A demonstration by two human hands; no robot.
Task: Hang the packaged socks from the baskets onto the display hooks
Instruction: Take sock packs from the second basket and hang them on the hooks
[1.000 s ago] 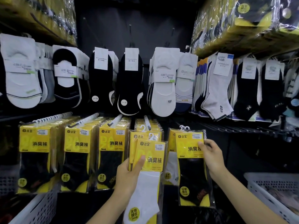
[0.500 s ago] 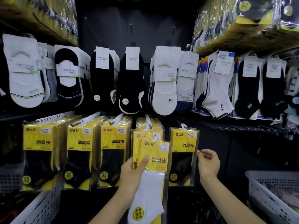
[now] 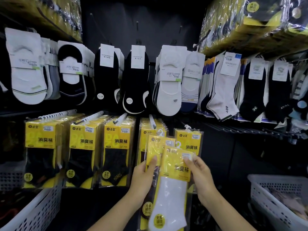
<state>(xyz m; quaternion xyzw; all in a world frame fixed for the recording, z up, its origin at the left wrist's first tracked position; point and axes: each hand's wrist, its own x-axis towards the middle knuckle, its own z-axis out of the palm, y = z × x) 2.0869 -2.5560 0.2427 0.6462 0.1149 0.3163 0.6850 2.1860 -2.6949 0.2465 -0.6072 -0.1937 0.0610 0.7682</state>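
Head view, lower centre: a clear-wrapped pack of white socks (image 3: 172, 192) carries a yellow header card and a round yellow sticker. At its right edge the right hand (image 3: 202, 179) pinches the header; the left hand (image 3: 143, 178) grips a second yellow pack (image 3: 157, 145) just behind, thumb across its front.

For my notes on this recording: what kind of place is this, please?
Probably a sock shop: display hooks carry rows of yellow sock packs, carded socks hang above them, and white plastic baskets stand below at both sides.
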